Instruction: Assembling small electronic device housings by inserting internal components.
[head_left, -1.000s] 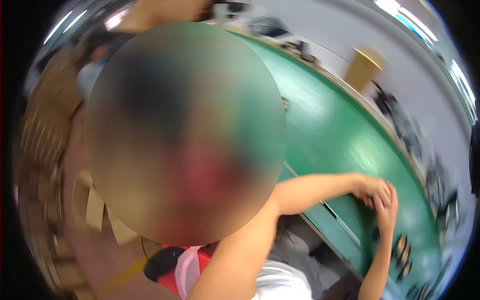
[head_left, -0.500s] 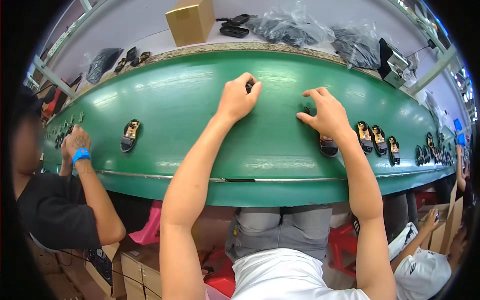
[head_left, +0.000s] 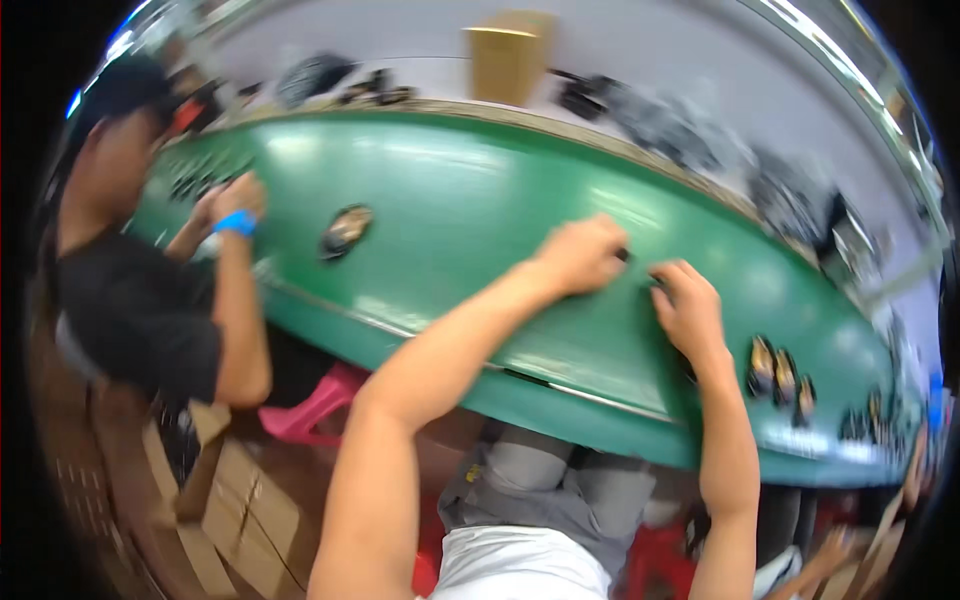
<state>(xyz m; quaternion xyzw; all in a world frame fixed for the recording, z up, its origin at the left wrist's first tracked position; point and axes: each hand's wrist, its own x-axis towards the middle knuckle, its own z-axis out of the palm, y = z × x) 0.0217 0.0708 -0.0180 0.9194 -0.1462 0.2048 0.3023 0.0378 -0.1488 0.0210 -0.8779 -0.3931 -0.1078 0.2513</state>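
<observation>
taking the middle of the view as the clock's centre, a co-worker [head_left: 150,310] sits toward 9 o'clock, hands together at 10 over a cluster of small dark parts [head_left: 195,183]. nearer in, also at 10, 1 open dark shell [head_left: 347,232] lies alone on the green bench [head_left: 440,190], its tan inside showing, with no hand on it.

at 2 o'clock the left hand [head_left: 583,256] has its fingers closed around a small black piece [head_left: 622,254], which juts from the fingertips, apart from every shell. at 3 the right hand [head_left: 690,305] curls over the bench, thumb and fingers near each other; a dark spot shows there, but blur hides whether anything is pinched, so i cannot tell.

between 3 and 4 stand 3 open shells [head_left: 785,378] in a loose row, untouched, and beyond them more dark units [head_left: 872,420] too blurred to count.

as to progress, i judge the work partway: 1 piece is picked up, while the nearer shells, uncovered, look unfinished. no closed one is discernible among them.
</observation>
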